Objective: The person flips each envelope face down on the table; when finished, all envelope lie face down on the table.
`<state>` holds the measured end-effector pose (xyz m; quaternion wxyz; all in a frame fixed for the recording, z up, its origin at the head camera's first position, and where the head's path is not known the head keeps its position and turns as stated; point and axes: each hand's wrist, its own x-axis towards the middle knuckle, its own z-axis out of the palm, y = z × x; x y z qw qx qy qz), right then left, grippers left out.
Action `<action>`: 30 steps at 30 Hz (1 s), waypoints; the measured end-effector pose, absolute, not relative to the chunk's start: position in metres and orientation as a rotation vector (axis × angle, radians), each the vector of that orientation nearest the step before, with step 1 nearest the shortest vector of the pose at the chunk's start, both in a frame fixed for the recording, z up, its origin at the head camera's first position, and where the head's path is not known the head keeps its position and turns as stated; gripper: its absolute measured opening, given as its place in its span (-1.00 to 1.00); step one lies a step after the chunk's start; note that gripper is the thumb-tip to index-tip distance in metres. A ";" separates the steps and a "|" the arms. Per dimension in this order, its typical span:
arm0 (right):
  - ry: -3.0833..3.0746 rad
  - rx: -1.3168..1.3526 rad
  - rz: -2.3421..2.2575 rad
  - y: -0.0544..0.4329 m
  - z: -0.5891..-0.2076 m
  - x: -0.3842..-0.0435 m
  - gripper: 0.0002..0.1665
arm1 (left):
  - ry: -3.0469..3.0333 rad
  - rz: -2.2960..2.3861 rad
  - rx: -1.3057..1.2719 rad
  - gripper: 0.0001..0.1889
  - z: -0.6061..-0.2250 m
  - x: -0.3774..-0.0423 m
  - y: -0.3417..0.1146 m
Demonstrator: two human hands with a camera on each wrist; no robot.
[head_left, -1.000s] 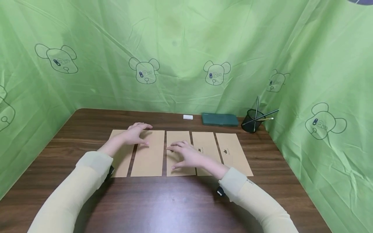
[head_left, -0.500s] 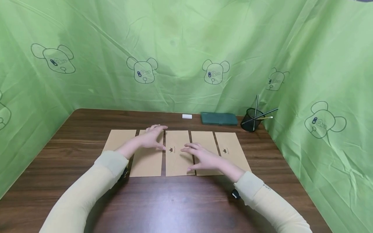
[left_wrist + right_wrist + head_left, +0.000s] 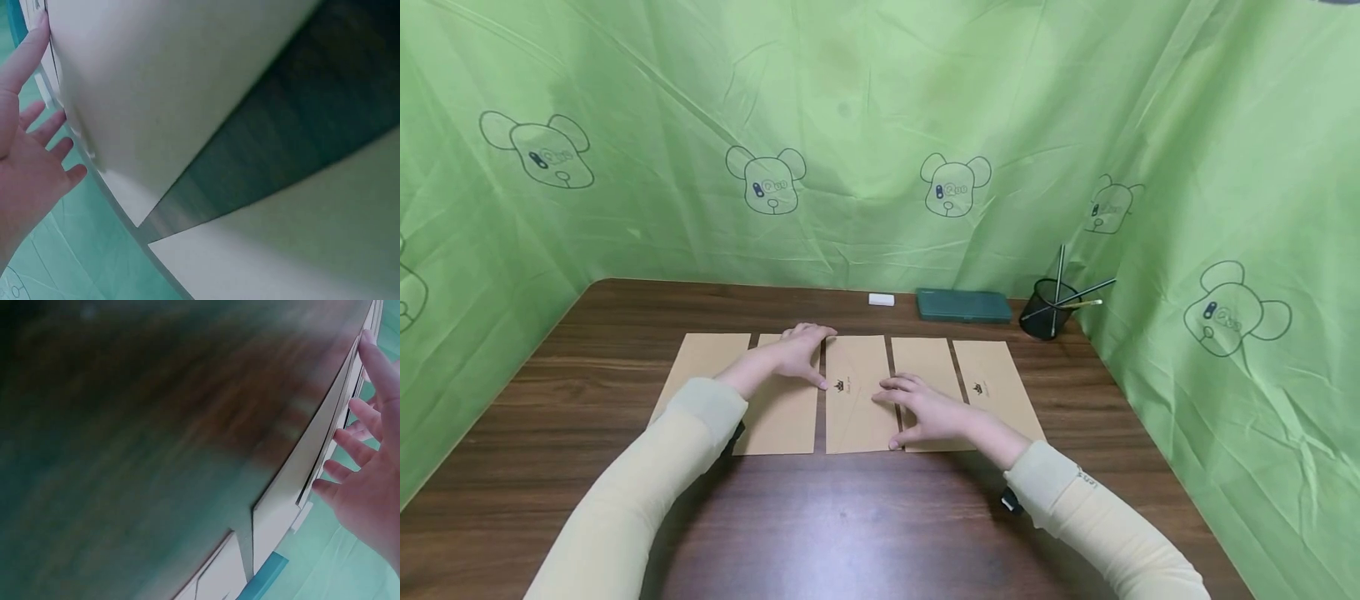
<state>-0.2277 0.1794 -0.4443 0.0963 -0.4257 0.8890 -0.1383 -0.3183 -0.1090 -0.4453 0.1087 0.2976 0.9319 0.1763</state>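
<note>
Several flat kraft-brown paper rectangles lie side by side in a row, narrow gaps between them. My left hand (image 3: 793,354) is over the second rectangle (image 3: 782,425) from the left, its thumb tip right at the left edge of the middle rectangle (image 3: 857,421), which bears a small crown print. Fingers spread, my right hand (image 3: 928,410) reaches across the fourth rectangle (image 3: 921,354), its thumb at the middle one's lower right edge. In the left wrist view that hand (image 3: 28,159) has its fingers apart; the right wrist view shows the right hand (image 3: 375,469) likewise, along a rectangle's edge.
At the back of the dark wooden table (image 3: 820,525) are a white eraser-like block (image 3: 882,299), a flat green case (image 3: 964,306) and a black mesh pen cup (image 3: 1043,321) with pencils. A green curtain (image 3: 865,100) with bear outlines surrounds the table.
Both hands have shifted right: the left from the first two rectangles to the middle one's left edge, the right off the middle one's crown print to its right edge.
</note>
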 end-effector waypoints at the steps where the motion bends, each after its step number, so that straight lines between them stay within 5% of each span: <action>1: 2.634 -1.253 -0.415 0.180 -0.444 -0.228 -0.07 | 2.740 0.519 0.884 0.09 -0.446 -0.319 -0.109; 30: 2.666 -1.200 -0.354 0.180 -0.448 -0.229 -0.05 | 2.648 1.004 0.910 -0.28 -0.448 -0.338 -0.106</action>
